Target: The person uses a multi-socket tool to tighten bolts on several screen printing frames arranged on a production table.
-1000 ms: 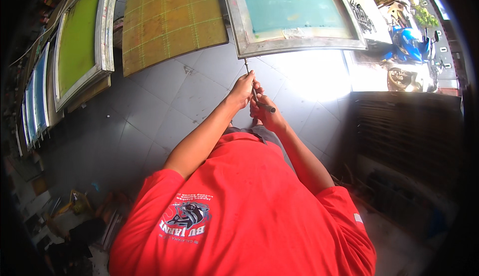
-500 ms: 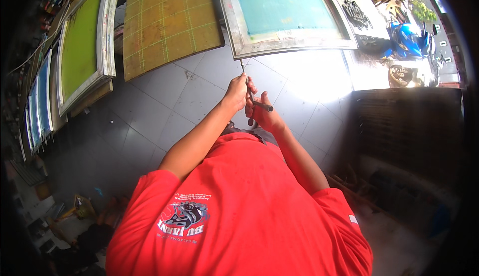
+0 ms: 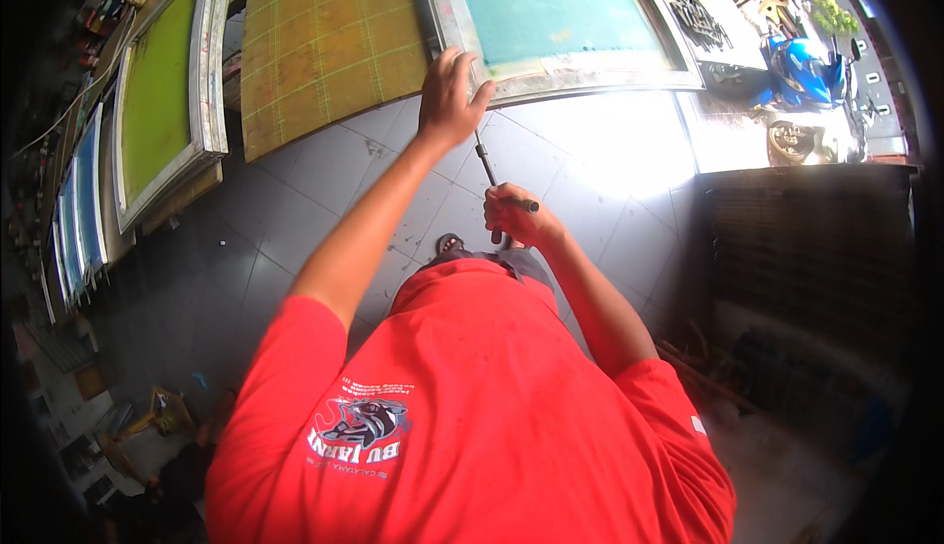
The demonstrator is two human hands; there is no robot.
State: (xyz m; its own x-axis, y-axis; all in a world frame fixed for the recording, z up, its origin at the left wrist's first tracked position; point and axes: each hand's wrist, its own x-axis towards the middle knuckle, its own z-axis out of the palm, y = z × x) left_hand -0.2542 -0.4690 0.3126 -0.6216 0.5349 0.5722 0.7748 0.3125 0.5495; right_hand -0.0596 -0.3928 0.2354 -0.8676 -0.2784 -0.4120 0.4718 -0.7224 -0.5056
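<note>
T-handled rod point(image 3: 488, 167) sits in curled right hand point(image 3: 510, 214); left hand point(image 3: 449, 104) outstretched.

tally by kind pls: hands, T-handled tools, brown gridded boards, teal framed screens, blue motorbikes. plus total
Left hand and right hand: 2
T-handled tool: 1
Brown gridded board: 1
Teal framed screen: 1
Blue motorbike: 1
Total: 6

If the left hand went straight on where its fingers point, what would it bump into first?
Probably the pale grey metal frame around the turquoise rectangular panel; the left hand overlaps its corner, but contact is unclear.
</note>
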